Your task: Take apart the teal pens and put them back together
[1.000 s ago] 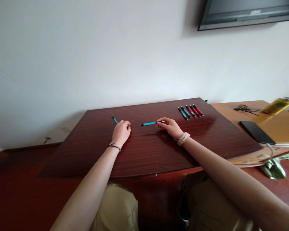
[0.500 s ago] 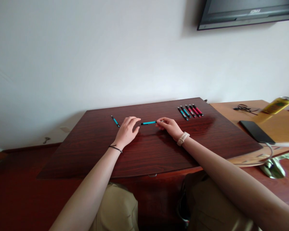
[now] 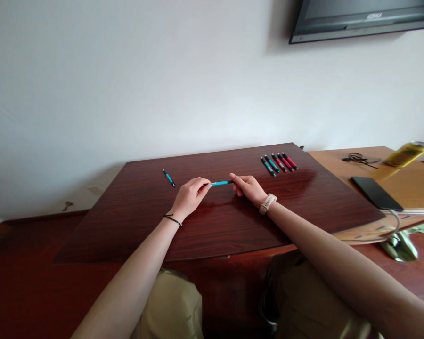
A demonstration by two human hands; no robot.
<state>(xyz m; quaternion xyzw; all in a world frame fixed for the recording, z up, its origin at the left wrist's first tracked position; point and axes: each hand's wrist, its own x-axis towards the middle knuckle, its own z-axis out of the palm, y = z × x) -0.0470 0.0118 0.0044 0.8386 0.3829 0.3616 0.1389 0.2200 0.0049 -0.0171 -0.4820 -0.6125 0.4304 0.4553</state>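
Head view. A blue pen spans the gap btwn. both hands, approx. level, over the mid worktop; whether it touches the surface is unclear. L. hand pinches the pen's left end btwn. thumb & fingers. R. hand is curled at the black right end, thumb raised; whether it grips or merely touches isn't clear. A lone pen, also blue, lies aslant to the left, apart from L. hand. Beyond R. hand, toward the worktop's far right, 2 blue pens & 3 red pens lie side by side in a slanted row. Good technique (judgement): keep the L. pinch firm but light, w/ the barrel level; loosen one hand only when the other is secure, incl. no twisting, as a slim round barrel probably rolls easily.
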